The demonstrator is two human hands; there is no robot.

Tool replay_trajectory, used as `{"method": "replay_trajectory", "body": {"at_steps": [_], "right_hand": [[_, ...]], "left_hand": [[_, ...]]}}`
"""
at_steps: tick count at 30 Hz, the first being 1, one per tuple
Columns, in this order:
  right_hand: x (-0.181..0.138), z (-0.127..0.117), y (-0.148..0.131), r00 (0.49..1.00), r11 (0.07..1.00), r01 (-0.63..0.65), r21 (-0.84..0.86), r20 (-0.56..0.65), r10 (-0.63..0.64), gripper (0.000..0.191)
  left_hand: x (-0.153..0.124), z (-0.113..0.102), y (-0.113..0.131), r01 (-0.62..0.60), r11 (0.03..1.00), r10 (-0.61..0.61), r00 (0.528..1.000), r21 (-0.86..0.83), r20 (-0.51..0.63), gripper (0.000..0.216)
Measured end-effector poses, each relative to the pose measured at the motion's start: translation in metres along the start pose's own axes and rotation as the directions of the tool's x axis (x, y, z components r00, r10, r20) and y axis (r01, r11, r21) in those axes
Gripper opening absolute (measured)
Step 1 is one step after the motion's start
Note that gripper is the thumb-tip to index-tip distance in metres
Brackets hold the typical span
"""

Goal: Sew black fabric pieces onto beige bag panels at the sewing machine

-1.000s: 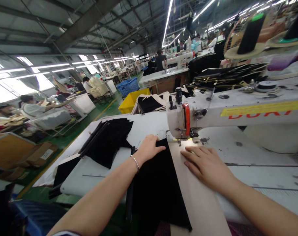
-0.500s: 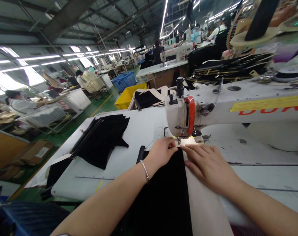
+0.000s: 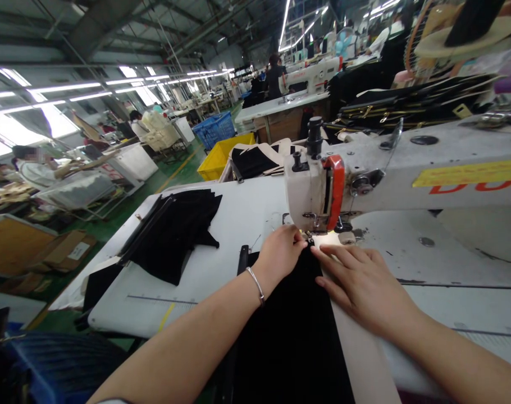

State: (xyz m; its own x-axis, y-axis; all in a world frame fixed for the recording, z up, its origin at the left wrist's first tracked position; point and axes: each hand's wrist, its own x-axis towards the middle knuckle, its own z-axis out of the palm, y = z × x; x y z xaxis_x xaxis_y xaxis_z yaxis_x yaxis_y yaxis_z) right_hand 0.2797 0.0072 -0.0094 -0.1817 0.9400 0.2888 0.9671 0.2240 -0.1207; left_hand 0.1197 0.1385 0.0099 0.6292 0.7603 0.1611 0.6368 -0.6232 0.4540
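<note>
A long piece of black fabric (image 3: pixel 295 336) runs from the sewing machine's presser foot (image 3: pixel 309 238) down toward me. Along its right side lies a cream strip (image 3: pixel 360 359). My left hand (image 3: pixel 282 252) is closed, thumb and fingertips pinching the black fabric's top edge just left of the foot. My right hand (image 3: pixel 360 278) lies flat with fingers stretched out over the cream strip, its fingertips at the fabric's edge right of the foot. The machine head (image 3: pixel 308 193), with an orange-red guard (image 3: pixel 334 191), stands directly beyond both hands.
Black cut pieces (image 3: pixel 171 235) are piled on the white table (image 3: pixel 242 205) to the left. Behind the machine stand a yellow crate (image 3: pixel 222 160) and a blue crate (image 3: pixel 215 129). Black pieces with gold zips (image 3: pixel 390 115) are heaped at the back right. Other people work farther off.
The black fabric's top edge has come up to the presser foot, and its lower part spreads farther right. Both hands keep nearly the same places beside the foot. The view has shifted slightly.
</note>
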Motion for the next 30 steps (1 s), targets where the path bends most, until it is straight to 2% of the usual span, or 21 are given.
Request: {"method": "replay_trajectory", "body": {"at_steps": [2, 4, 6, 8, 15, 21, 25, 27, 29, 30], "right_hand": [[0.000, 0.000, 0.001, 1.000, 1.000, -0.003, 0.001, -0.007, 0.003, 0.051], [-0.001, 0.000, 0.002, 1.000, 1.000, 0.006, 0.017, -0.019, -0.005, 0.050], [-0.001, 0.001, 0.003, 0.999, 0.999, 0.018, 0.033, -0.033, -0.017, 0.048], [-0.001, 0.002, 0.004, 0.999, 0.999, 0.027, 0.037, -0.042, -0.026, 0.047], [-0.001, 0.002, 0.002, 1.000, 1.000, 0.000, 0.012, -0.016, 0.001, 0.048], [0.003, 0.002, 0.003, 1.000, 1.000, -0.006, 0.010, -0.009, 0.006, 0.049], [-0.008, -0.006, -0.005, 1.000, 1.000, 0.005, 0.027, -0.023, -0.004, 0.045], [-0.028, -0.014, -0.017, 0.998, 0.997, 0.043, 0.063, -0.053, -0.040, 0.039], [-0.056, -0.022, -0.033, 0.989, 0.990, 0.111, 0.084, -0.111, -0.101, 0.036], [-0.070, -0.025, -0.041, 0.981, 0.987, 0.142, 0.076, -0.142, -0.131, 0.036]], "left_hand": [[-0.005, -0.004, 0.002, -0.042, 0.998, 0.042, 0.999, 0.040, -0.009, 0.007], [-0.014, -0.010, 0.005, -0.173, 0.981, 0.170, 0.985, 0.091, 0.033, 0.008], [-0.025, -0.016, 0.006, -0.328, 0.937, 0.316, 0.942, 0.116, 0.111, 0.013], [-0.033, -0.019, 0.006, -0.409, 0.905, 0.389, 0.907, 0.113, 0.162, 0.020], [-0.032, -0.017, -0.003, -0.420, 0.894, 0.395, 0.904, 0.157, 0.165, 0.028], [-0.027, -0.013, -0.005, -0.444, 0.887, 0.424, 0.892, 0.128, 0.156, 0.028], [-0.039, -0.028, -0.001, -0.425, 0.899, 0.395, 0.891, 0.108, 0.224, 0.031], [-0.064, -0.042, 0.007, -0.487, 0.873, 0.452, 0.831, 0.031, 0.323, 0.040], [-0.097, -0.054, 0.016, -0.573, 0.817, 0.546, 0.726, -0.073, 0.419, 0.054], [-0.114, -0.058, 0.021, -0.606, 0.790, 0.578, 0.682, -0.096, 0.448, 0.054]]}}
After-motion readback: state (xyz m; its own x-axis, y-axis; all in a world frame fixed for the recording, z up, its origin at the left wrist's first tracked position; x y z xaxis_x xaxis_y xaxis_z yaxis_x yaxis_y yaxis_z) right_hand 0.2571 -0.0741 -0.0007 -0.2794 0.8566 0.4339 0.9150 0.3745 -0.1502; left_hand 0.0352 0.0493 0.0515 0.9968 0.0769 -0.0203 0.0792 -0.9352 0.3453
